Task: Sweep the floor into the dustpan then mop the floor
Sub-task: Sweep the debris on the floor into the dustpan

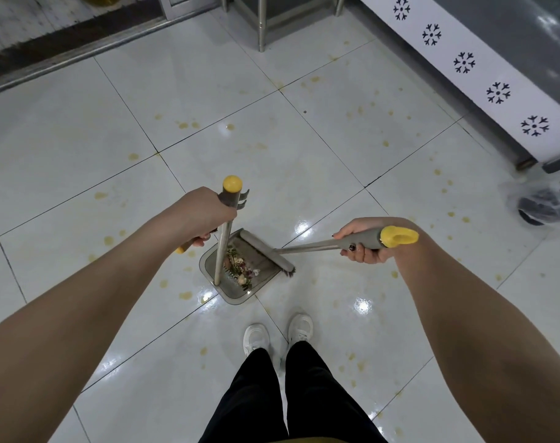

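A grey dustpan (237, 290) stands on the white tiled floor (208, 91) just ahead of my white shoes. Dried flowers and scraps (240, 266) lie inside it. My left hand (205, 215) grips the dustpan's upright metal pole (222, 247) below its yellow cap. My right hand (363, 241) grips the grey and yellow handle of a broom (307, 250). The broom's grey brush head (265, 254) lies across the dustpan's open mouth, bristles at its right edge.
Yellow stains and wet spots (184, 125) dot the tiles all around. A steel table leg (262, 24) stands at the back. A white counter front with black snowflake marks (464, 63) runs along the right. A plastic bag (547, 203) lies at the right edge.
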